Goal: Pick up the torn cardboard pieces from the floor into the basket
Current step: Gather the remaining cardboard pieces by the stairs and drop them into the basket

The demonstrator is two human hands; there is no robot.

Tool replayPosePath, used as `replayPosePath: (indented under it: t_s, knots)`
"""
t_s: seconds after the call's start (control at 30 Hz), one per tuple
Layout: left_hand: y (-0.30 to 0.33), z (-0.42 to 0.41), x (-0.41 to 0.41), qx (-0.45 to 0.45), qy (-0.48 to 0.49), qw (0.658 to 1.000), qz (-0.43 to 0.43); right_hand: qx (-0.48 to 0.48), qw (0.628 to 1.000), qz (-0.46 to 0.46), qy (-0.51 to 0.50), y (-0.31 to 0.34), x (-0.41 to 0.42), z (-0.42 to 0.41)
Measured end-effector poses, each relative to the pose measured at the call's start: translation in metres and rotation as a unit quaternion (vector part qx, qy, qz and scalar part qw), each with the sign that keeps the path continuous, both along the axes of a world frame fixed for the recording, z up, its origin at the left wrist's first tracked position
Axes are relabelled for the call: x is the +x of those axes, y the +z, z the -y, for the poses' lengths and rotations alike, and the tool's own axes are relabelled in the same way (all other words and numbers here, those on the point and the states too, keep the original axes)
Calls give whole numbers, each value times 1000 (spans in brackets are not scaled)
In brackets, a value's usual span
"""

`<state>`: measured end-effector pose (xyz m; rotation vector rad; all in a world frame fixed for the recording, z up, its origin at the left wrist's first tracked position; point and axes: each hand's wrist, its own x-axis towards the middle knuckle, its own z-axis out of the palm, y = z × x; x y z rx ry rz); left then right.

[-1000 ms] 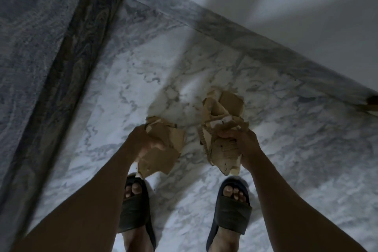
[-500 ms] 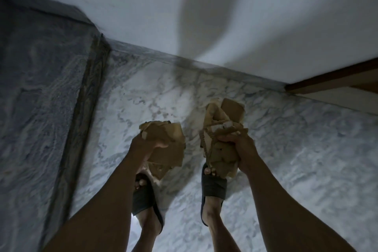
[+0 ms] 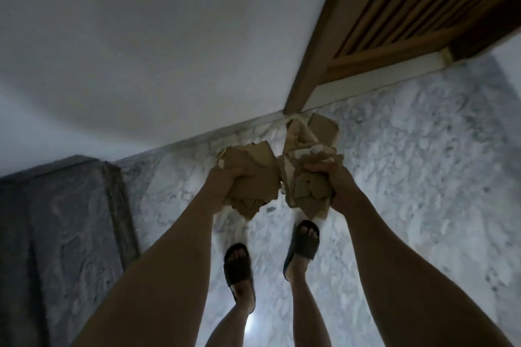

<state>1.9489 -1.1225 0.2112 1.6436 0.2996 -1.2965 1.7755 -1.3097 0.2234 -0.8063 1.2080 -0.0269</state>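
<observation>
Holding: two bunches of torn cardboard, one in each fist, up in front of me above the floor.
Left bunch [image 3: 252, 180]: my left hand [image 3: 225, 186] has its fingers curled tight over flat brown pieces; a few hang loose below my grip.
Right bunch [image 3: 306, 166]: my right hand [image 3: 337, 186] squeezes a thicker, crumpled wad that sticks out above and below my fist.
Basket: not in view, so I cannot tell how far I must carry these.
Risk: loose lower scraps could slip out and drop back onto the marble floor [image 3: 408, 166], I think, since both fists are overfull.
Footing: my sandals [image 3: 238, 267] on polished marble might slide.
Nearby: the wooden door [image 3: 394, 17] and wall [image 3: 155, 51] stand close ahead; I could knock the wad against them.
</observation>
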Motion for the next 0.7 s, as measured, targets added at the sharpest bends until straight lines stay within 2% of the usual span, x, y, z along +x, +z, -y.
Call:
replayPosePath:
  t_s: [0.13, 0.33, 0.5, 0.7]
  knots:
    - [72, 58, -42, -22, -91, 995, 15, -4, 994, 23, -103, 73, -74, 21]
    - [139, 146, -146, -79, -211, 974, -3, -21, 964, 65, -256, 153, -207, 39]
    - [176, 204, -272, -101, -295, 950, -25, -46, 926, 60, -370, 196, -340, 41]
    - [221, 253, -462, -117, -367, 922, -50, -63, 874, 95, -472, 235, -524, 40]
